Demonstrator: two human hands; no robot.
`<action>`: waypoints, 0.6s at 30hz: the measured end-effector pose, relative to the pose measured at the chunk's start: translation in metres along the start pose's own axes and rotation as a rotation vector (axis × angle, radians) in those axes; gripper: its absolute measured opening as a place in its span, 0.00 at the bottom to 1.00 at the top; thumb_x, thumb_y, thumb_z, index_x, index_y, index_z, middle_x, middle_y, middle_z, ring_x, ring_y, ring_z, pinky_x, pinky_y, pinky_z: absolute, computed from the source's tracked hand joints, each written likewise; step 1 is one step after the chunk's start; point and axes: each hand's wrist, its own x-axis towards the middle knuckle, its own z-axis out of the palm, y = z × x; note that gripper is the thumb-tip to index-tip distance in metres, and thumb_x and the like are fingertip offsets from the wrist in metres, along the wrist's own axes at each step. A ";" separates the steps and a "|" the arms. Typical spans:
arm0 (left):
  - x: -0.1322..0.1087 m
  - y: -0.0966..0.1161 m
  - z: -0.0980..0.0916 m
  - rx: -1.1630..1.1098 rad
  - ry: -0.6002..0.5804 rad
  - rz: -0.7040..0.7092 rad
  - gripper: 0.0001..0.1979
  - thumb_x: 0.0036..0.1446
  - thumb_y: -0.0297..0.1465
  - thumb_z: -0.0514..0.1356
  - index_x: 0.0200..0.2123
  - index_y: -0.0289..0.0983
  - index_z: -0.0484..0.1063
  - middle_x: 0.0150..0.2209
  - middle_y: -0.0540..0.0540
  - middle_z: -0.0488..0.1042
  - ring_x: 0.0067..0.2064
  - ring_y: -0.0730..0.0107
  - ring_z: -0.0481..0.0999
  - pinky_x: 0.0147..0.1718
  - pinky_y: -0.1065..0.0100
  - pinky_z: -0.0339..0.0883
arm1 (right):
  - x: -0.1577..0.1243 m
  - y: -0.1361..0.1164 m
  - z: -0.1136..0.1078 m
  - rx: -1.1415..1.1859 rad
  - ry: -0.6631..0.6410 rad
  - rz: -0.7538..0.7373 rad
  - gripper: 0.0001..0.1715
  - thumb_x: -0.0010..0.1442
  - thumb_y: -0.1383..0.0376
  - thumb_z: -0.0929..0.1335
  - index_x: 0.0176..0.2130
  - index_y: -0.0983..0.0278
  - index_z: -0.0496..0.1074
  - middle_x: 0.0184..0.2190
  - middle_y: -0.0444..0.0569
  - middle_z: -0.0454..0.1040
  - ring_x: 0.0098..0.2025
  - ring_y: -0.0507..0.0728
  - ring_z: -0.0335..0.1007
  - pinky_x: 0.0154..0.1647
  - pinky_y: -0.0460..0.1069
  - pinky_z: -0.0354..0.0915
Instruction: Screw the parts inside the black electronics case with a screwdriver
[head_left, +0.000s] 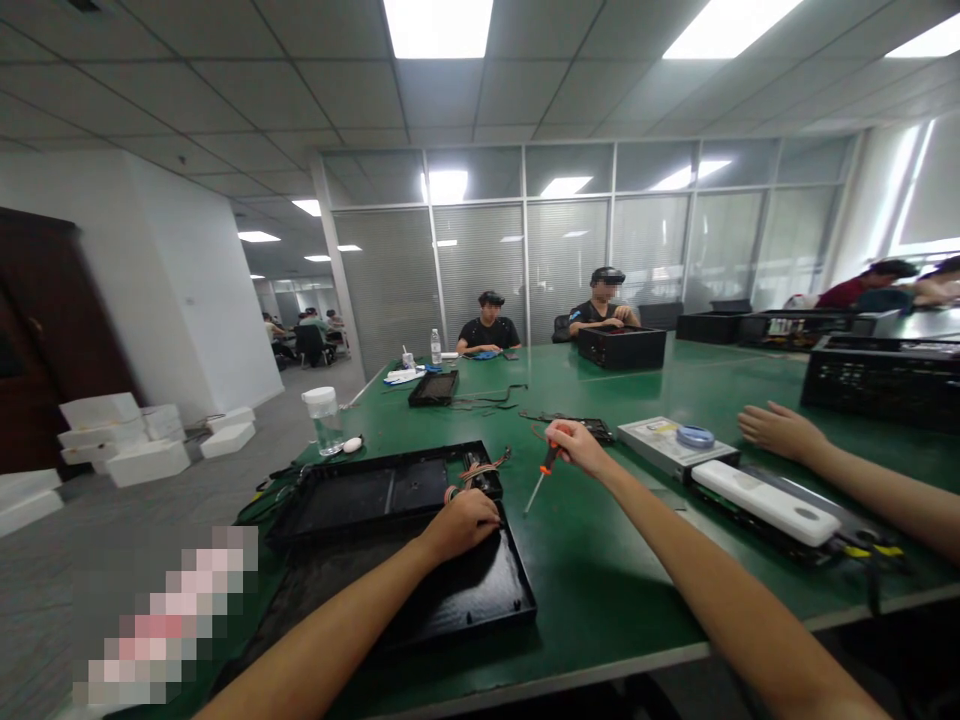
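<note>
My right hand (576, 447) grips a screwdriver (534, 488) by its red and black handle. The metal shaft slants down, its tip just above or at the green table, right of a black panel. My left hand (466, 522) is closed, fingertips pinched at the upper right of that shiny black panel (465, 590), which has a raised rim; whatever is in the fingers is hidden. Behind it lies a second shallow black panel (382, 492). Coloured wires (491, 468) run across a small dark part at its right end, close to my left hand.
At the right, another person's hand (784, 432) rests on the table (600, 570). Between us lie a grey metal box (660, 445) with a blue roll (695, 437) and a long white device (765, 500). A lidded water cup (322, 420) stands left. Two people sit opposite.
</note>
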 end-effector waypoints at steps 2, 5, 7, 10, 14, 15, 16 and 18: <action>0.000 0.001 -0.002 -0.026 -0.002 -0.054 0.05 0.54 0.28 0.57 0.34 0.36 0.72 0.35 0.48 0.74 0.39 0.71 0.70 0.43 0.69 0.60 | -0.001 0.001 0.009 -0.048 0.016 -0.037 0.18 0.53 0.52 0.61 0.26 0.64 0.63 0.12 0.38 0.59 0.13 0.46 0.51 0.13 0.42 0.48; 0.001 0.004 -0.003 -0.092 0.032 -0.222 0.12 0.50 0.29 0.61 0.41 0.37 0.69 0.34 0.49 0.75 0.38 0.70 0.72 0.41 0.68 0.60 | -0.003 0.004 0.024 -0.199 0.026 -0.126 0.16 0.54 0.55 0.61 0.25 0.65 0.64 0.15 0.40 0.61 0.16 0.48 0.54 0.17 0.43 0.51; 0.001 0.005 -0.003 -0.150 0.041 -0.304 0.15 0.49 0.29 0.62 0.42 0.37 0.67 0.34 0.50 0.76 0.37 0.70 0.73 0.42 0.68 0.59 | -0.005 0.005 0.030 -0.328 0.024 -0.188 0.14 0.53 0.57 0.62 0.25 0.65 0.65 0.17 0.41 0.63 0.19 0.48 0.55 0.20 0.43 0.52; 0.002 0.005 -0.003 -0.180 0.021 -0.345 0.10 0.48 0.29 0.62 0.37 0.37 0.70 0.33 0.50 0.76 0.36 0.71 0.74 0.43 0.69 0.58 | -0.007 0.003 0.032 -0.434 0.028 -0.214 0.13 0.53 0.59 0.62 0.24 0.66 0.66 0.17 0.42 0.63 0.20 0.48 0.55 0.22 0.43 0.52; 0.002 0.006 -0.005 -0.133 0.010 -0.353 0.08 0.49 0.31 0.62 0.34 0.38 0.73 0.33 0.50 0.76 0.37 0.70 0.73 0.44 0.69 0.56 | -0.009 -0.002 0.029 -0.474 0.030 -0.248 0.14 0.54 0.59 0.61 0.25 0.66 0.66 0.18 0.41 0.64 0.20 0.49 0.55 0.23 0.43 0.52; 0.002 0.006 -0.006 -0.132 0.010 -0.354 0.08 0.49 0.31 0.62 0.35 0.38 0.73 0.34 0.50 0.76 0.37 0.70 0.73 0.44 0.69 0.56 | -0.009 -0.004 0.028 -0.478 0.027 -0.257 0.14 0.54 0.59 0.61 0.24 0.66 0.66 0.18 0.41 0.64 0.20 0.49 0.56 0.23 0.43 0.52; 0.002 0.007 -0.006 -0.139 0.012 -0.354 0.08 0.49 0.31 0.62 0.35 0.37 0.73 0.34 0.50 0.76 0.37 0.71 0.73 0.43 0.69 0.57 | -0.009 -0.005 0.028 -0.481 0.024 -0.263 0.14 0.54 0.59 0.61 0.24 0.66 0.66 0.18 0.41 0.64 0.20 0.49 0.56 0.23 0.43 0.52; 0.003 0.007 -0.006 -0.159 0.022 -0.350 0.08 0.49 0.30 0.62 0.34 0.37 0.73 0.33 0.50 0.76 0.36 0.72 0.74 0.42 0.71 0.58 | -0.010 -0.006 0.027 -0.486 0.020 -0.266 0.14 0.53 0.59 0.61 0.24 0.66 0.66 0.18 0.41 0.64 0.20 0.48 0.56 0.24 0.43 0.53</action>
